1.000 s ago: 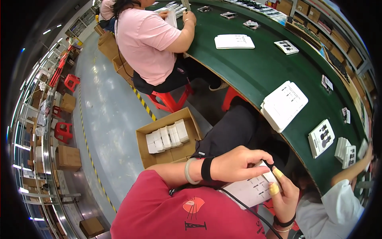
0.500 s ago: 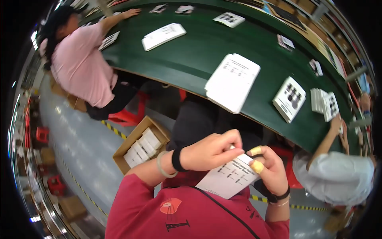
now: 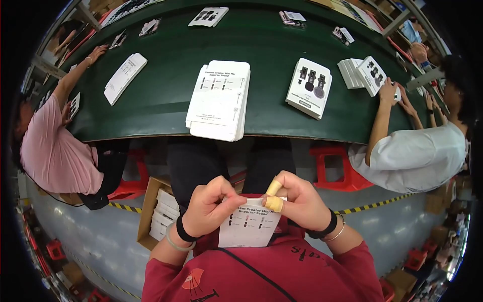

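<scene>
Close in front of my red shirt I hold a white printed box [image 3: 246, 235], its face toward me with dark text and rows of small pictures. My left hand [image 3: 210, 207] is closed in a pinch at its upper left edge. At the upper right edge, my right hand [image 3: 301, 204] grips it between thumb and index finger, both wrapped in yellow tape. The curled fingers hide most of that top edge. Straight ahead, a stack of similar white boxes [image 3: 217, 105] lies at the near edge of the green table [image 3: 166, 100].
Another stack of boxes [image 3: 309, 85] stands to the right, and a smaller white stack [image 3: 126, 78] to the left. A cardboard carton [image 3: 147, 214] holding white boxes is on the floor at my left. People sit on both sides, with red stools [image 3: 334, 168] nearby.
My view has swung so that the table faces me squarely. Both hands keep hold of the box, which now sits straighter and lower, and the left hand has turned more upright.
</scene>
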`<control>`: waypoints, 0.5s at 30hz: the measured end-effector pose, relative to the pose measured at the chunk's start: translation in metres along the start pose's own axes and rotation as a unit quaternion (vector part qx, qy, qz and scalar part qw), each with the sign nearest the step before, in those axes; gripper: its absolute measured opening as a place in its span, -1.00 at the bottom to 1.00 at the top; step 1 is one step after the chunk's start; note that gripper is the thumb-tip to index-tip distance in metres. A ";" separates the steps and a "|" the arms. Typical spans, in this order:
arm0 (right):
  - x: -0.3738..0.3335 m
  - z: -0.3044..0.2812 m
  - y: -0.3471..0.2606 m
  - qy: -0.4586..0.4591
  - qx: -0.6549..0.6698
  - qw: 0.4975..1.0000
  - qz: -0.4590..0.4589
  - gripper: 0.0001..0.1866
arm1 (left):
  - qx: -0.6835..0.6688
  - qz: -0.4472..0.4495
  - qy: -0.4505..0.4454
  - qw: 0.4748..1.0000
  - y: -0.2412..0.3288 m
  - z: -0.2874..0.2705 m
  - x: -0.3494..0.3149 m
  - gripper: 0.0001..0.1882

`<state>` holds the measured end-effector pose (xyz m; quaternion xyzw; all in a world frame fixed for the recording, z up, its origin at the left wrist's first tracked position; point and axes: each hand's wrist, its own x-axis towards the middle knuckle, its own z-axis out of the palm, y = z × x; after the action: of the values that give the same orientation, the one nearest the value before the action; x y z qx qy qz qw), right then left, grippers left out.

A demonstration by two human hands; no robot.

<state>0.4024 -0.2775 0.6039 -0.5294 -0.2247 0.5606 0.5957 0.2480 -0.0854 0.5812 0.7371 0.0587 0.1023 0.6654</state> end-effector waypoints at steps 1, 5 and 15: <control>-0.003 0.001 -0.002 -0.002 -0.082 0.996 -0.025 -0.80 | -0.002 -0.001 -0.004 1.000 -0.002 0.002 0.000 -0.85; -0.009 0.003 -0.006 -0.004 -0.273 0.956 -0.112 -0.80 | -0.075 0.033 0.077 0.994 -0.013 0.013 0.004 -0.82; -0.005 -0.052 -0.069 0.189 -0.229 0.923 -0.246 -0.60 | 0.228 0.072 0.227 0.944 0.007 -0.023 0.074 -0.72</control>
<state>0.4757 -0.2889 0.6492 -0.6758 -0.3532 0.2189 0.6088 0.3147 -0.0475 0.5958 0.8289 0.1761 0.2984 0.4392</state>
